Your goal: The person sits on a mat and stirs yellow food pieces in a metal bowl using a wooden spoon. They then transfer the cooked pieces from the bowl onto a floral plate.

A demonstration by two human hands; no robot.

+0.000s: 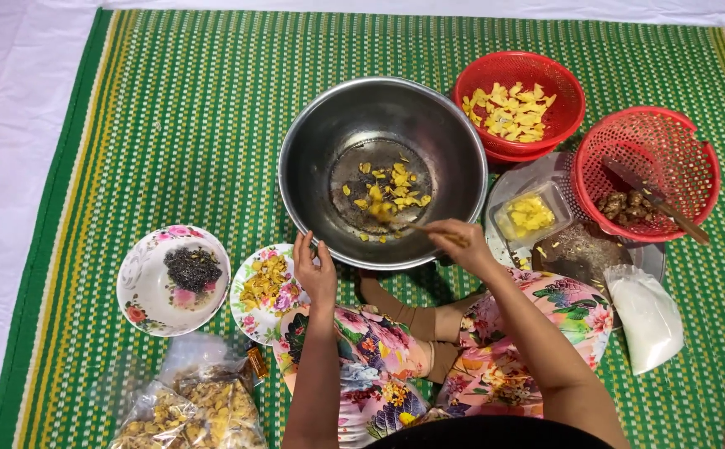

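— Where are the yellow pieces (389, 193) lying from your grip?

— Just ahead and left of my right hand (461, 243), in the steel bowl (313, 141). It's clasping a thin stick (422, 226) pointing at them. My left hand (316, 270) is resting open-fingered on the near rim.

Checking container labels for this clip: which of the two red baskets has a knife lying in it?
The right-hand red basket, at the mat's edge: a knife lies across it over brown pieces. The other red basket, further back, holds only yellow pieces.

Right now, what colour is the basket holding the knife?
Red: the basket with the knife is red plastic mesh, seen best in the head view.
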